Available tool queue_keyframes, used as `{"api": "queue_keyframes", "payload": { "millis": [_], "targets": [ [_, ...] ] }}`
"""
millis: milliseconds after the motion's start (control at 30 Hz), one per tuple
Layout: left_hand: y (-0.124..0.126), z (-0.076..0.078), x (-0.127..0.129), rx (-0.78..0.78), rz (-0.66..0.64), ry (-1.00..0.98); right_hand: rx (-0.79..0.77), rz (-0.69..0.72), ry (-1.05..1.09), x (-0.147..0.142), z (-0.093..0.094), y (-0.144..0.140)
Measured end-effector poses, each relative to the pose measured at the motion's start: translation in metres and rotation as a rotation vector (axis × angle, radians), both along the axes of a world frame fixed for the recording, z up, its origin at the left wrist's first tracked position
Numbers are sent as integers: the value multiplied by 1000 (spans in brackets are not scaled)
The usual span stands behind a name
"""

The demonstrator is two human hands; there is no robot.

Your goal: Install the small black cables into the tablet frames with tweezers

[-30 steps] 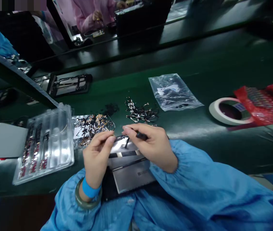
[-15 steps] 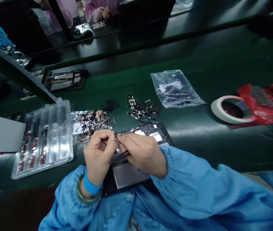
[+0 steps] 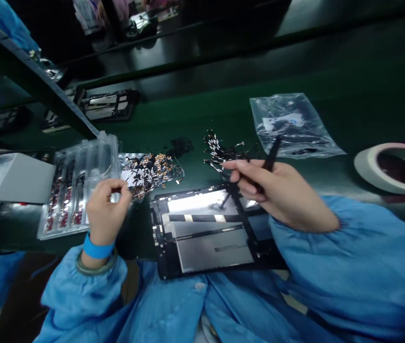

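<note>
My right hand is closed around black tweezers, which point up and away between thumb and palm. It is above the right side of an opened tablet, close to a pile of black cables with white and gold ends. My left hand, with a blue wristband, has thumb and index finger pinched together left of the tablet; anything between them is too small to make out. Behind it lies a bag heaped with small gold-tipped cables. The tablet lies at the bench's front edge, its inner parts showing.
A clear plastic tray with red-ended parts stands on the left beside a grey-white box. A clear bag and a roll of white tape are on the right. More opened devices sit farther back.
My hands have parted from above the tablet: the left moved left, the right moved right and up with the tweezers. More of the tablet shows now. The camera view has shifted slightly.
</note>
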State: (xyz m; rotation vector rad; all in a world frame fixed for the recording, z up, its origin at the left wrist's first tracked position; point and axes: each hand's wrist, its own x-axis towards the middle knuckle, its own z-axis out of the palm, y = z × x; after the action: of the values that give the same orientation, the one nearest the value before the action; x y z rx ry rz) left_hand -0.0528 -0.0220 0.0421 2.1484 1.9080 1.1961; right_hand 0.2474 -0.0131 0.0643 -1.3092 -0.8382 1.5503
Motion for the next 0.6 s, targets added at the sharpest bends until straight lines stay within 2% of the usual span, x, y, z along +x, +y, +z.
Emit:
{"api": "queue_keyframes", "payload": {
  "millis": [33, 100, 167, 267, 400, 533, 600],
  "targets": [
    [3, 0, -13, 76, 11, 182, 9, -37, 2, 3, 0, 0],
    [7, -1, -33, 130, -26, 469, 34, -79, -19, 5, 0, 0],
    [6, -4, -41, 63, -111, 660, 66, -70, -70, 5, 0, -1],
    [2, -9, -38, -97, -244, 806, 130, -68, -157, 1, -1, -3],
    [-2, -10, -35, -194, -328, 785, 238, -163, -311, -4, -4, -8],
    [-12, 4, -49, -141, -152, 616, 504, -291, -610, 1, -7, -19],
    [-22, 14, -57, -133, -86, 552, 670, -195, -808, 6, -11, -24]
  ]
}}
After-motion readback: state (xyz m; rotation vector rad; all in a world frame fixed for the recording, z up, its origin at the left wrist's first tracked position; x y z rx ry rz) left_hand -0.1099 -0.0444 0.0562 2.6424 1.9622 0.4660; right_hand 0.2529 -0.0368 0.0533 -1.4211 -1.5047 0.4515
